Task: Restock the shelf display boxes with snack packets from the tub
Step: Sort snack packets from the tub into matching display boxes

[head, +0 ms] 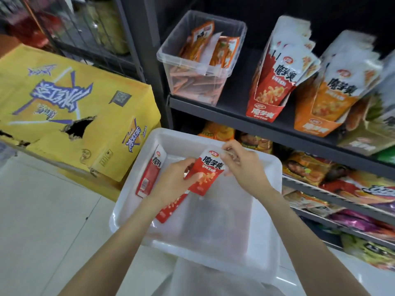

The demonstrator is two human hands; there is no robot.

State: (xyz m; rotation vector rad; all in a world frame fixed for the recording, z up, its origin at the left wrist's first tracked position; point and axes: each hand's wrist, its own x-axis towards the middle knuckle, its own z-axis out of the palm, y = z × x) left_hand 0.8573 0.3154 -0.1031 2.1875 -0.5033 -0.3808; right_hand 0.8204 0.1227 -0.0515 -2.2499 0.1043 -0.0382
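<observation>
A translucent white tub (252,259) sits low in front of the shelf. Above it both hands hold one red-and-white snack packet (208,169): my left hand (173,180) grips its lower left edge and my right hand (243,165) pinches its top right corner. Two more red packets lie in the tub, one against the left wall (150,171) and one under my left hand (168,210). On the shelf stand a red display box (267,101) and an orange display box (320,116), both filled with upright packets.
A clear bin (201,58) with orange packets sits at the shelf's left end. A yellow cardboard carton (70,112) with a torn hole stands left of the tub. Lower shelves (342,189) on the right hold mixed snack bags. White tiled floor lies at the left.
</observation>
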